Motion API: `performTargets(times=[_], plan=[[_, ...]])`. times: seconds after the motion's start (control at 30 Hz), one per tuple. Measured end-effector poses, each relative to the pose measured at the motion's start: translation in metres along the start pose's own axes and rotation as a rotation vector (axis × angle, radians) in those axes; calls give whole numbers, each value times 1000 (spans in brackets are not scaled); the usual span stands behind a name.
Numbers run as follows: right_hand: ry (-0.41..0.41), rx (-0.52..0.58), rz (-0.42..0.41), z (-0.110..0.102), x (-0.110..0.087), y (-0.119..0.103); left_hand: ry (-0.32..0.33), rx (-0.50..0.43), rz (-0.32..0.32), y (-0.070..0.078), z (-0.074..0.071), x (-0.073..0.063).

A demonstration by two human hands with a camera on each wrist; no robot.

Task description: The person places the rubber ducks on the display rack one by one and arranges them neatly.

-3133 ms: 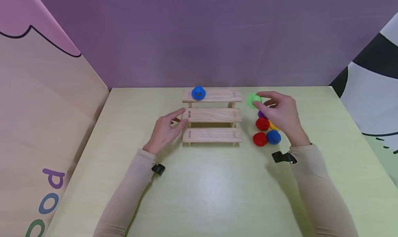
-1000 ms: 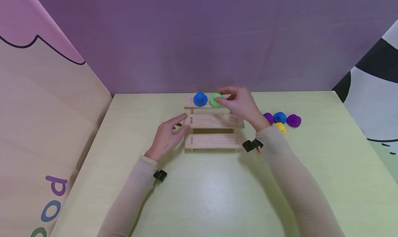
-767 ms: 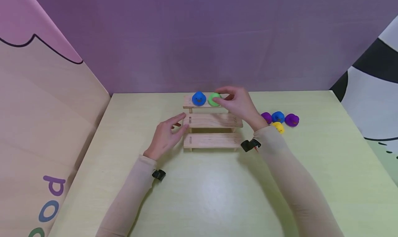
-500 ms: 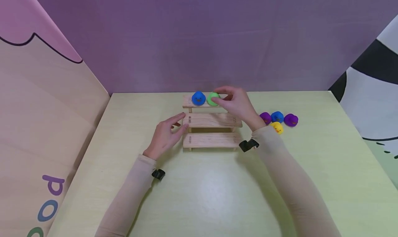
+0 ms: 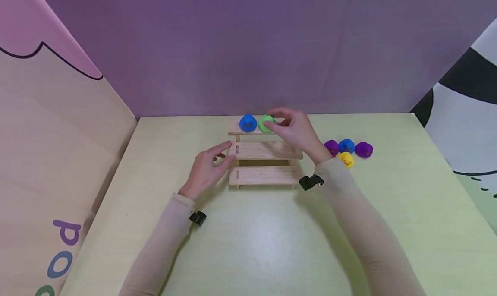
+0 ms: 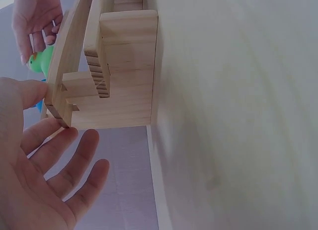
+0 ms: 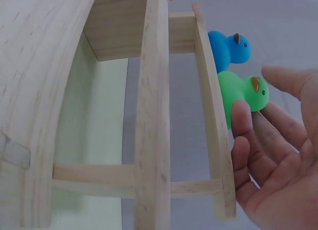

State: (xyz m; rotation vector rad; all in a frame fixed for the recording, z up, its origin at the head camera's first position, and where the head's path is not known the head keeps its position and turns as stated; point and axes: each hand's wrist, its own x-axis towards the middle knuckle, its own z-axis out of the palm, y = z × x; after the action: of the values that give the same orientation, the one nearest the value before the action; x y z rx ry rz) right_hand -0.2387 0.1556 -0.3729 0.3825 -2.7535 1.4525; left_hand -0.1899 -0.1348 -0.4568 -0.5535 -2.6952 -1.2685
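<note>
A three-step wooden stand [image 5: 268, 150] is at the back of the table. My left hand [image 5: 206, 168] pinches the left end of its middle step between thumb and forefinger; the other fingers are spread below in the left wrist view. On the top step sits a blue rubber duck [image 5: 248, 123], facing me. Right beside it, also at the top step, is a green rubber duck [image 7: 232, 93]. My right hand [image 5: 298, 130] holds the green duck, thumb in front and forefinger behind in the head view. The right end of the top step is partly hidden by this hand.
Right of the stand, on the table [image 5: 248, 240], are a purple duck [image 5: 331, 147], a blue duck [image 5: 347, 146], another purple duck [image 5: 364, 149] and a yellow duck [image 5: 346, 159]. My right forearm passes close to them. A purple backdrop [image 5: 248, 50] rises behind the table.
My right hand has carried the green duck leftward from the table's right side to the top step, then stayed there. The red ducks are now hidden by my right arm. The left hand stays put.
</note>
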Motion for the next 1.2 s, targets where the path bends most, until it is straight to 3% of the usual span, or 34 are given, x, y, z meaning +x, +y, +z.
performTargets(times=[0.53, 0.73, 0.93, 1.2], plan=[[64, -1, -16, -14, -12, 3, -10, 10, -3, 4, -2, 1], [170, -16, -26, -27, -23, 18, -12, 4, 0, 4, -1, 1], [275, 1, 10, -36, -35, 32, -12, 3, -7, 6, -3, 0], [268, -33, 73, -55, -50, 49, -13, -6, -24, 7, 0, 1]])
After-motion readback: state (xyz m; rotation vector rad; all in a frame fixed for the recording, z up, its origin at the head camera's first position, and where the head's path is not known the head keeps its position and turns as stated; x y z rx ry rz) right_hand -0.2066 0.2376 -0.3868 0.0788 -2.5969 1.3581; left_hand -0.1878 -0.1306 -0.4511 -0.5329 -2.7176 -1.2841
